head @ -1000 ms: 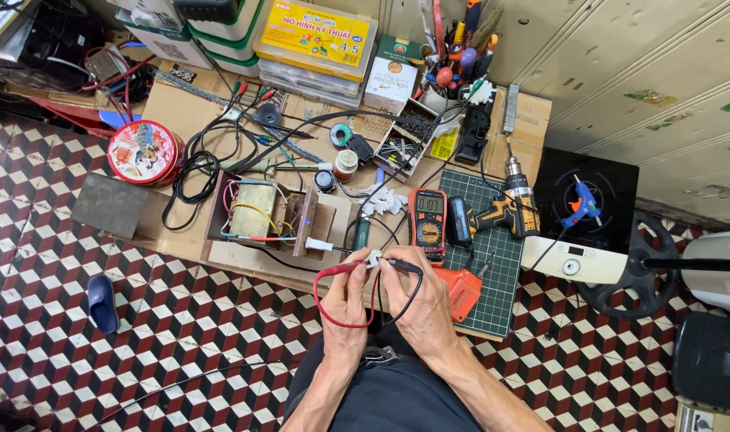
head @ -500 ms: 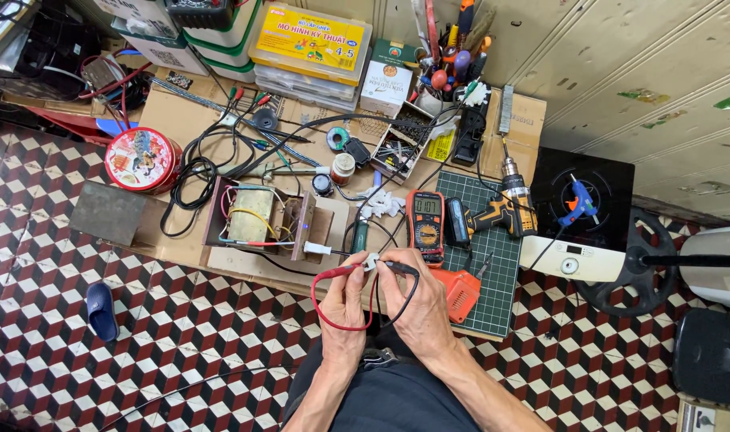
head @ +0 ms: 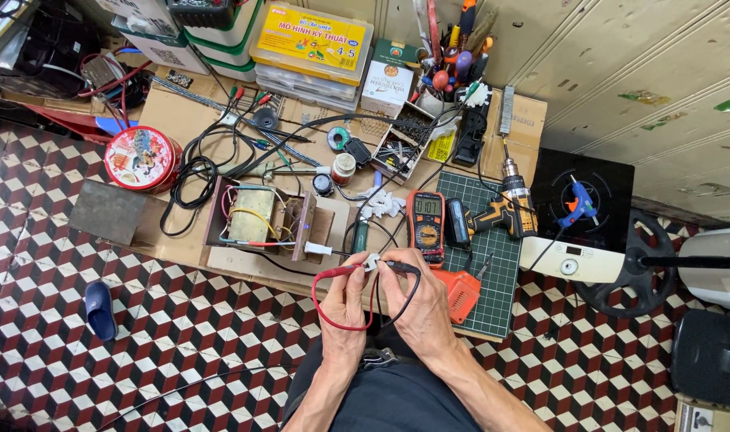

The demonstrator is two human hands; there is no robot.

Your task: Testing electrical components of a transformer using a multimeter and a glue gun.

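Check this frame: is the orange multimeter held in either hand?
No. The multimeter lies on the bench beyond both hands, which hold the red probe and black probe.

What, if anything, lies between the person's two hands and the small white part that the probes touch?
Nothing visible does. The left hand holds the red probe and the right hand the black probe; both tips meet the small white part directly, above the edge of the board.

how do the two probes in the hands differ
The red probe sits in the left hand, its red lead looping below; the black probe sits in the right hand, its black lead running down between the wrists. Both tips meet at a small white part.
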